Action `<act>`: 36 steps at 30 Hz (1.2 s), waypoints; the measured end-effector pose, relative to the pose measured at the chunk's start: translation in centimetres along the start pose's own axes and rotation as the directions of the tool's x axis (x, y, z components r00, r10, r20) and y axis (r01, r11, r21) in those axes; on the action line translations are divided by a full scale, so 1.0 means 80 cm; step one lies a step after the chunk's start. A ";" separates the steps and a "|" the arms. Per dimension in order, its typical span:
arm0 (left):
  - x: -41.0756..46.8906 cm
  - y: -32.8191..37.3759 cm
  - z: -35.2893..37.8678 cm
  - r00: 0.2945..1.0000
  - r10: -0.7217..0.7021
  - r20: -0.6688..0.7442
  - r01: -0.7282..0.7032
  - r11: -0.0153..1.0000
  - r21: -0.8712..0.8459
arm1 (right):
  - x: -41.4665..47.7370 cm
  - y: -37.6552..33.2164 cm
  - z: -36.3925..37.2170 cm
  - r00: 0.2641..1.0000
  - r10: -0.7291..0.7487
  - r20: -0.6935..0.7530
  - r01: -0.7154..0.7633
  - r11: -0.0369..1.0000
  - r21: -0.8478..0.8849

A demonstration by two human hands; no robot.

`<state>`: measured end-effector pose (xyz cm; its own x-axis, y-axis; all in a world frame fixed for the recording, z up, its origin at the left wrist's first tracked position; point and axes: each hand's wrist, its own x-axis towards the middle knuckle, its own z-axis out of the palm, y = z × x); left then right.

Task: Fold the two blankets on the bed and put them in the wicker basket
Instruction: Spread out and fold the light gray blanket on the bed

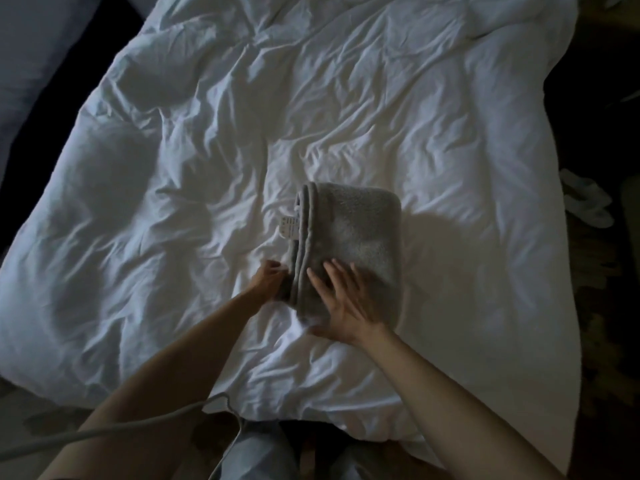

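Observation:
A grey fleecy blanket (360,230) lies folded into a compact rectangle on the white duvet (173,188), a white label sticking out of its left edge. My right hand (341,303) rests flat on the near part of the blanket, fingers spread. My left hand (268,277) is at the blanket's near left edge, fingers tucked against or under the folded layers. Only one blanket shows. No wicker basket is in view.
The crumpled duvet covers nearly the whole bed. A grey cable (114,427) crosses the lower left over my left arm. Dark floor lies along the right side, with pale slippers (585,202) on it. A dark pillow or headboard area (31,46) sits at the upper left.

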<state>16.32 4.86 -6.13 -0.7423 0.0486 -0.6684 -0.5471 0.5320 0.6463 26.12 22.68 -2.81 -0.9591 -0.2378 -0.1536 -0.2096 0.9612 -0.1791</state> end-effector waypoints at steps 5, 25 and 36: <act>0.023 -0.007 -0.011 0.994 -0.028 0.105 0.023 0.999 0.046 | 0.027 -0.018 0.014 0.996 0.091 0.005 -0.088 0.977 -0.195; -0.011 -0.021 -0.032 0.906 0.032 0.422 0.091 0.959 -0.269 | 0.031 -0.066 0.022 0.958 0.252 -0.139 -0.251 0.968 0.024; -0.022 -0.022 -0.026 0.901 0.041 0.432 -0.045 0.999 0.000 | 0.040 -0.062 0.000 0.862 0.371 -0.345 -0.291 0.920 0.262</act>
<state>17.76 2.07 -5.33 -0.5238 0.4307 -0.7350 -0.5128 0.5295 0.6757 24.09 17.12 -2.45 -0.9704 0.1994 0.1365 0.1358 0.9172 -0.3746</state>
